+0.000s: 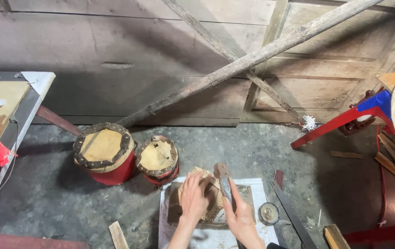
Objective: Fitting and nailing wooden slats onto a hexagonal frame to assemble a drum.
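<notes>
A long wooden pole [252, 57] leans across the plank wall [114, 41]. Two red drums [105, 154] stand on the concrete floor [50, 193]. On a white sheet [257, 184] lies a small drum frame [211, 196], pressed by the left hand [193, 196]; the right hand [239, 216] grips a hammer [223, 177].

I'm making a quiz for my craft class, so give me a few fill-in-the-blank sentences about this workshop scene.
1. Beside the larger drum stands a ____ drum with red sides.
2. The left hand rests on an unfinished drum lying on a ____ sheet.
3. The right hand grips a ____.
4. The long saw lies to the person's ____.

Missing words: smaller; white; hammer; right
</notes>
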